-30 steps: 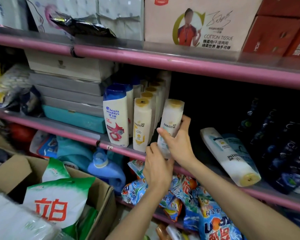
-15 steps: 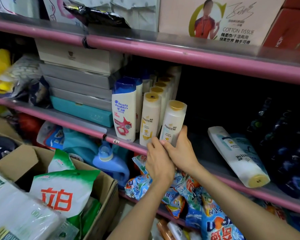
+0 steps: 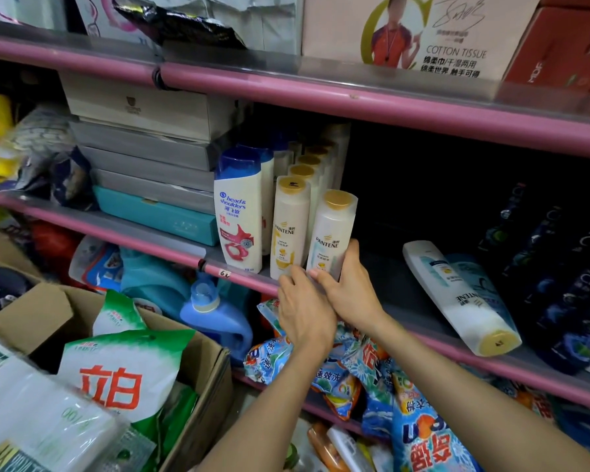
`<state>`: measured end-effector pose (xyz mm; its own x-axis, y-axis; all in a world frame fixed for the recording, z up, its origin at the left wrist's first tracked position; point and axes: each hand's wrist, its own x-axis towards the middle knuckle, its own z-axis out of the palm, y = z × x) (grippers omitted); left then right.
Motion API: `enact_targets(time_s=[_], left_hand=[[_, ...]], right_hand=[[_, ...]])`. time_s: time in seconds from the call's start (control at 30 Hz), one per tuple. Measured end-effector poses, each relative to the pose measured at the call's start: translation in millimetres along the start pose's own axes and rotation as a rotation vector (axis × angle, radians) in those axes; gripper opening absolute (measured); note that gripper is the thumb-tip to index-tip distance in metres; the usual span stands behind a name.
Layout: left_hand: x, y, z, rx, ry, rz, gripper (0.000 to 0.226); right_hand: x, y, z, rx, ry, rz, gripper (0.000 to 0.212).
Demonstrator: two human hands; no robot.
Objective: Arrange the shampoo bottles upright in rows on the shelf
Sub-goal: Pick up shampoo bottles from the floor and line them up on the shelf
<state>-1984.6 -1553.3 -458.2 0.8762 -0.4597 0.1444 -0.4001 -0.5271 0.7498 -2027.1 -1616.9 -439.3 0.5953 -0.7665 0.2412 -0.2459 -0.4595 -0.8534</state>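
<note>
The pink-edged shelf (image 3: pixel 406 338) is seen as a long flat deck with a rounded, glossy front rail and a dark gap on its right half. On it, a row of cream Pantene bottles (image 3: pixel 292 219) with gold caps is already stood upright, running back into the shadow, beside a white Head & Shoulders bottle (image 3: pixel 241 216) with a blue cap. Further right, 2 bottles are left lying on their sides: a white lying bottle (image 3: pixel 457 294) with a gold cap pointing outward, and a pale blue one (image 3: pixel 481 284) partly hidden behind it.

The step in hand is judged to be the seating of 1 more held bottle (image 3: pixel 332 233) at the front of a 2nd row, just beside the first. It is tilted slightly to the right, so a small push upright and a release are called for next, after which the lying bottles are likely to be picked up.

The held bottle is a smooth, rounded plastic cylinder, faintly frosted at its edge. The right hand (image 3: pixel 349 291) is wrapped round its lower part, thumb in front and fingers behind. The left hand (image 3: pixel 302 311) is set at the bottle's base with fingers gently bent; whether it grips or merely steadies cannot be told.
</note>
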Motion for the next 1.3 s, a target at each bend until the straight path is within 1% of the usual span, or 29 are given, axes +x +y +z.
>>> enact_targets(time_s=[0.17, 0.27, 0.33, 0.4, 0.5, 0.57, 0.63, 0.73, 0.87, 0.93, 0.97, 1.0, 1.07, 1.13, 1.17, 1.23, 1.3], left_hand=[[-10, 5, -13, -0.015, -0.106, 0.021, 0.026], [-17, 6, -26, -0.067, -0.150, 0.026, 0.035], [-22, 8, -37, -0.104, -0.153, 0.035, 0.040], [-32, 5, -46, -0.160, -0.165, 0.041, 0.039], [-54, -13, -52, -0.183, -0.185, 0.081, 0.030], [-73, -36, -51, -0.170, -0.236, 0.084, 0.023], [-91, -65, -45, -0.138, -0.352, 0.035, 0.018], [-119, -118, -30, 0.028, -0.522, -0.053, 0.015], [-156, -187, -13, 0.215, -0.674, -0.124, 0.017], [-172, -216, -9, 0.253, -0.697, -0.177, 0.021], [-176, -229, -7, 0.279, -0.697, -0.200, 0.022], [-177, -239, -6, 0.305, -0.686, -0.224, 0.022], [-176, -255, -2, 0.352, -0.615, -0.254, 0.023], [-172, -258, 10, 0.361, -0.512, -0.207, 0.023], [-171, -255, 20, 0.318, -0.492, -0.165, 0.022], [-171, -241, 48, 0.188, -0.548, -0.091, 0.018], [-176, -231, 81, 0.088, -0.656, -0.095, 0.016]], right_hand=[[-2, -11, -8, 0.040, -0.078, 0.074, 0.047], [-11, -19, -20, -0.063, -0.127, 0.140, 0.060], [-25, -25, -29, -0.135, -0.102, 0.195, 0.064], [-46, -29, -36, -0.159, -0.040, 0.211, 0.060], [-87, -25, -38, -0.116, 0.043, 0.171, 0.039], [-115, -12, -30, -0.080, 0.054, 0.170, 0.026], [-138, 9, -15, -0.076, 0.001, 0.196, 0.023], [-171, 50, 11, -0.080, -0.132, 0.302, 0.025], [-219, 114, 42, -0.155, -0.242, 0.505, 0.023], [-245, 148, 53, -0.174, -0.302, 0.624, 0.022], [-254, 164, 56, -0.202, -0.347, 0.675, 0.027], [-261, 179, 56, -0.248, -0.378, 0.719, 0.032], [-268, 208, 52, -0.351, -0.369, 0.783, 0.037], [-272, 236, 46, -0.429, -0.338, 0.840, 0.039], [-272, 248, 44, -0.458, -0.333, 0.875, 0.042], [-273, 272, 41, -0.505, -0.331, 0.922, 0.050], [-272, 295, 42, -0.540, -0.326, 0.929, 0.060]])
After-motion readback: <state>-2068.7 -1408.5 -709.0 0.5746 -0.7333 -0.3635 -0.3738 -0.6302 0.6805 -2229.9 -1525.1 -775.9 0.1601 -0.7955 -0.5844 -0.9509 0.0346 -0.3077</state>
